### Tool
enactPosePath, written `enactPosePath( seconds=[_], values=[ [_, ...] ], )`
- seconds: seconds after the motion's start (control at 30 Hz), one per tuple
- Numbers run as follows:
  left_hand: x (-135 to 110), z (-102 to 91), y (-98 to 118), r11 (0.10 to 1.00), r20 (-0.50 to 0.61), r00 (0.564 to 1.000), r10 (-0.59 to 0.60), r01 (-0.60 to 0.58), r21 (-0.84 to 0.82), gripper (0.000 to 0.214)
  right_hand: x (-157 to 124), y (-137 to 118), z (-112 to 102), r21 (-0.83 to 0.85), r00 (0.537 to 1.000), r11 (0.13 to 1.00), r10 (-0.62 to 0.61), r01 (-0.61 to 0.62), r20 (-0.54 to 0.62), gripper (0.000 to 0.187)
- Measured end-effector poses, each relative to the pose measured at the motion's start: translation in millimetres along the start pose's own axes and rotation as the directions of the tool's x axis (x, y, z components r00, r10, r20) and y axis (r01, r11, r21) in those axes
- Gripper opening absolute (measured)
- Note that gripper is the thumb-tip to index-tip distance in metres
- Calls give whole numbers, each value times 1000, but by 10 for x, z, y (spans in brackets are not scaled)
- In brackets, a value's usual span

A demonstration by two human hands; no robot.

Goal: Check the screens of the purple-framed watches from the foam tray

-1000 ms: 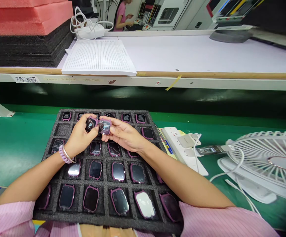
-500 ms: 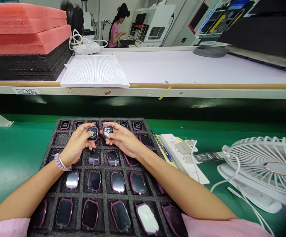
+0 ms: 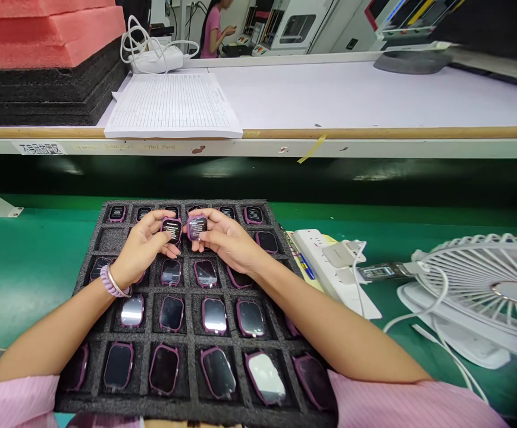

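Observation:
A black foam tray [image 3: 106, 238] lies in front of me, its cells holding several purple-framed watch bodies. My left hand [image 3: 140, 249] holds one watch body [image 3: 172, 230] with its lit screen facing me, above the tray's second row. My right hand [image 3: 226, 241] holds a second watch body [image 3: 197, 227] right beside it, screen also lit with text. The two watches nearly touch. The far row [image 3: 253, 214] shows lit screens; the nearer rows have dark or reflective screens.
A white power strip [image 3: 325, 267] with plugs and a white desk fan [image 3: 481, 297] sit right of the tray on the green belt. Beyond is a raised white bench with a paper pad [image 3: 173, 106] and stacked pink and black foam [image 3: 39, 53]. A person works far behind.
Both hands turned their watches from tilted to screens facing me and lowered them slightly toward the tray. The head view shifted up and back down.

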State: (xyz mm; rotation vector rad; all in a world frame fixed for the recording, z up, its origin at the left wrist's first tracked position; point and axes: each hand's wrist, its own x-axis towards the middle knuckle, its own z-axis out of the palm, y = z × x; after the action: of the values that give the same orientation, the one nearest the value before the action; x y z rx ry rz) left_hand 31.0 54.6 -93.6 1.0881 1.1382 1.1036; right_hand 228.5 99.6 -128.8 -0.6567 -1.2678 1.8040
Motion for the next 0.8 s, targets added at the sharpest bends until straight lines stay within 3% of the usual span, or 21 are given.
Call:
enactPosePath(
  seconds=[0.8],
  values=[
    [3, 2, -13, 999, 14, 1000, 23, -23, 26, 39, -28, -24, 28, -31, 999, 999, -26, 27, 41, 43]
  ],
)
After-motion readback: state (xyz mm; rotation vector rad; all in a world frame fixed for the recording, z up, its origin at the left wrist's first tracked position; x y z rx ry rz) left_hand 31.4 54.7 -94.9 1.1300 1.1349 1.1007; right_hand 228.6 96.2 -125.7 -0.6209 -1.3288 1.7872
